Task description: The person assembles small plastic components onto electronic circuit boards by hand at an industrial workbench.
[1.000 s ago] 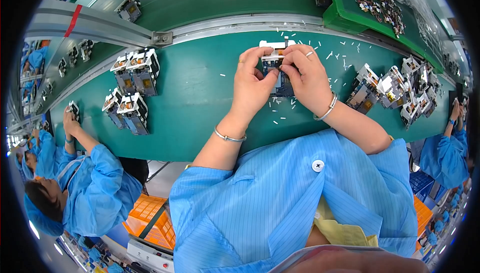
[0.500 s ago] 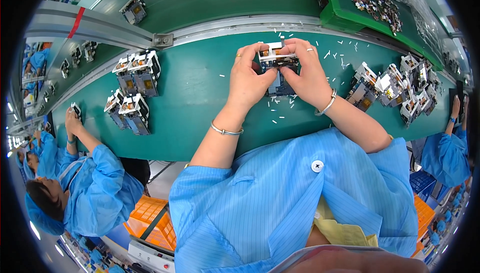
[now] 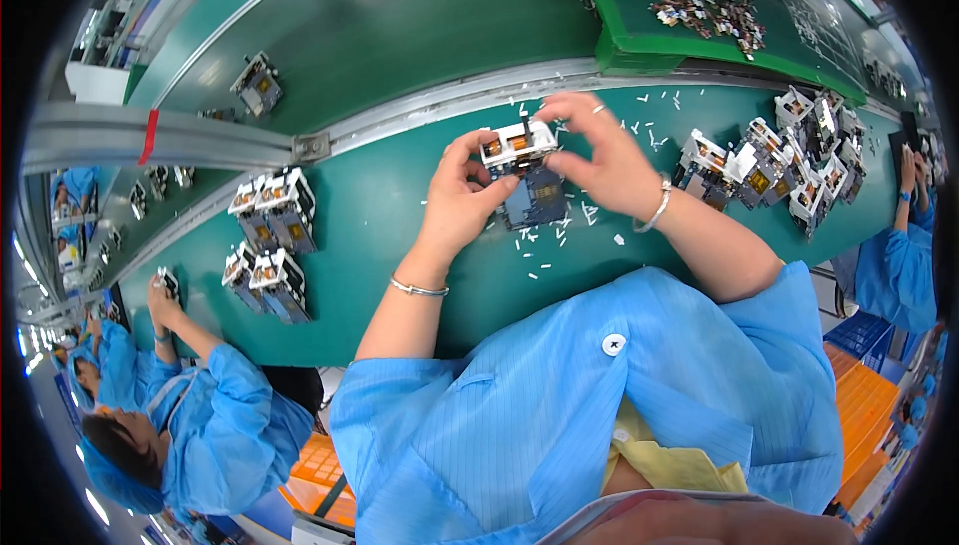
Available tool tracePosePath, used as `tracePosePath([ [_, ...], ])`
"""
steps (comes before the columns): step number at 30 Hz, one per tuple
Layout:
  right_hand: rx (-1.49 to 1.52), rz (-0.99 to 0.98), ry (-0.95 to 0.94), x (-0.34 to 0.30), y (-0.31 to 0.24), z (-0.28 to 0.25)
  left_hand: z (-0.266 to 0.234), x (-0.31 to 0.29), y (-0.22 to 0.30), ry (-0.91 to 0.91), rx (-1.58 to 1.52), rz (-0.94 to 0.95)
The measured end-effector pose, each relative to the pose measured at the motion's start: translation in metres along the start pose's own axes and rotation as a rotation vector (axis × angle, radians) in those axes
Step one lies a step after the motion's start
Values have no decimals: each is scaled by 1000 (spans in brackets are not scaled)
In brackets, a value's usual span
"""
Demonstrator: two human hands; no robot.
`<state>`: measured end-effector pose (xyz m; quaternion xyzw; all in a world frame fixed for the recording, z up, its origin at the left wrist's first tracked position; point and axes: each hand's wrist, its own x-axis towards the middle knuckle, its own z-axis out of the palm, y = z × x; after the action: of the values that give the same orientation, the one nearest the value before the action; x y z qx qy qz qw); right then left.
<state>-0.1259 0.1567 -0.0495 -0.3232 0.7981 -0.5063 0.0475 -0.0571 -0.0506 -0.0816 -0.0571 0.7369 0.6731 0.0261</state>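
Note:
A circuit board assembly (image 3: 535, 203), blue-grey with a white plastic frame and copper-coloured coils along its top, is held over the green workbench. My left hand (image 3: 462, 195) grips its left side, thumb on the board's face and fingers at the white frame. My right hand (image 3: 611, 167) is at the assembly's right side, slightly blurred. Its fingers are spread above the frame's right end, and its thumb is close to the board's right edge; whether the thumb touches is unclear. Small white slips (image 3: 561, 230) are scattered around and below the assembly.
Similar assemblies stand in groups on the bench, at left (image 3: 275, 210) and right (image 3: 764, 165). Behind a metal rail (image 3: 430, 100) runs a green conveyor (image 3: 400, 25). A green tray (image 3: 639, 53) holds a heap of small parts (image 3: 714, 10). Co-workers in blue (image 3: 215, 425) sit at both sides.
My right hand has loosened from the assembly and opened, moving off to its right. My left hand keeps its grip. The whole view has shifted and tilted.

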Motion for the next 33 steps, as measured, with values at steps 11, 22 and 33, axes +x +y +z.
tracePosePath([
  [11, -576, 186, 533, 58, 51, -121, -46, 161, 30, 247, 95, 161],
  [22, -554, -102, 475, 44, 23, -102, 36, 98, 68, 240, 320, 528],
  [33, -732, 151, 375, 56, 41, -112, 58, -3, 28, 31, 105, 287],
])
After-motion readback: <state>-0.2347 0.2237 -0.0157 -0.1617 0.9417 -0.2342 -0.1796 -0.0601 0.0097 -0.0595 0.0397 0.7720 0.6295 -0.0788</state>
